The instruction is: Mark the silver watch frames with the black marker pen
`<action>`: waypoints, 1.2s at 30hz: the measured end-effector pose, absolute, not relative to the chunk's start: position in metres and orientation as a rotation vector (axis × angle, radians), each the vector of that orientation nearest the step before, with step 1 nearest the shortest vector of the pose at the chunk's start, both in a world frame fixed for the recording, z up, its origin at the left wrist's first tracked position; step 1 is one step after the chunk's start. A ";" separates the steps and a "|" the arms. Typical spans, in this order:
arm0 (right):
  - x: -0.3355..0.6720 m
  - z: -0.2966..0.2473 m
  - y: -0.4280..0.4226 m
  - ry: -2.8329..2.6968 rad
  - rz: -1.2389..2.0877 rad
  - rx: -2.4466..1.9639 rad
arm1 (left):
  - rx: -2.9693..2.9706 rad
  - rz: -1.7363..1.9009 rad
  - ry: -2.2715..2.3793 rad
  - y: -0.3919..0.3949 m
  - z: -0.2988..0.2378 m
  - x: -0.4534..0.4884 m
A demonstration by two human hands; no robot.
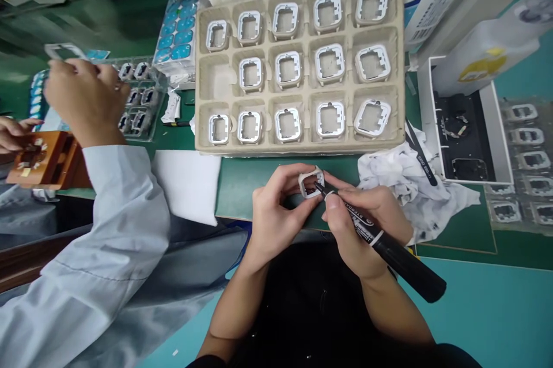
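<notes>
Work on one piece appears to be midway: a white square frame [303,185] sits at the lower centre of the picture, tilted in the fingertips of the left hand [271,215], whose thumb and fingers pinch its rim from both sides. The right hand [356,250] grips a thick black marker [404,260] between thumb and fingers, its tip reaching into the frame's opening at the inner edge; whether it touches the surface there I cannot tell. Dark patches show along the inside of that frame, so inking of this piece looks begun, though how much of the edge is covered is too small to judge. Above, across the upper centre, a beige moulded tray [302,148] holds fourteen similar frames in its fifteen compartments; the one at the left of the middle row has none, and the held piece may belong there. Several tray frames carry small dark spots, but which are finished and which are left cannot be told. More frames lie in a clear tray [488,198] at the right edge, their state likewise uncertain. Right of the hands lies a stained white cloth [384,175], with black tweezers [420,155] resting on it.
</notes>
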State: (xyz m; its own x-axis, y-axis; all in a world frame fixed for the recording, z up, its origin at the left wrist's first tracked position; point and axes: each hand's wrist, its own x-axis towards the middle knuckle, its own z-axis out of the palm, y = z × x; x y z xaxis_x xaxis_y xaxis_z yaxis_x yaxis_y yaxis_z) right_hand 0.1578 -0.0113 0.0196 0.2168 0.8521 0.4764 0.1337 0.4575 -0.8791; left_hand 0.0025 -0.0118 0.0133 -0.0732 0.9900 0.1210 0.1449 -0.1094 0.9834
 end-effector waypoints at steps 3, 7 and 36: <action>0.159 0.020 -0.012 -1.286 0.631 -1.011 | 1.289 1.250 1.286 -0.011 0.016 0.002; 0.161 0.017 -0.014 -1.288 0.651 -0.986 | 1.251 1.235 1.253 -0.011 0.018 0.000; 0.156 0.020 -0.012 -1.299 0.597 -1.066 | 1.503 1.277 1.401 -0.017 0.010 0.001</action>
State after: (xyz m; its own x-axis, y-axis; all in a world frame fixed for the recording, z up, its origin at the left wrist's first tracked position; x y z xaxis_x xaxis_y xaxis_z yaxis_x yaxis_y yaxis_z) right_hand 0.1557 -0.0118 0.0201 0.2215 0.8547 0.4695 0.2001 0.4314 -0.8797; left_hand 0.0011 -0.0171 0.0104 -0.0745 0.9788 0.1908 0.2805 -0.1631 0.9459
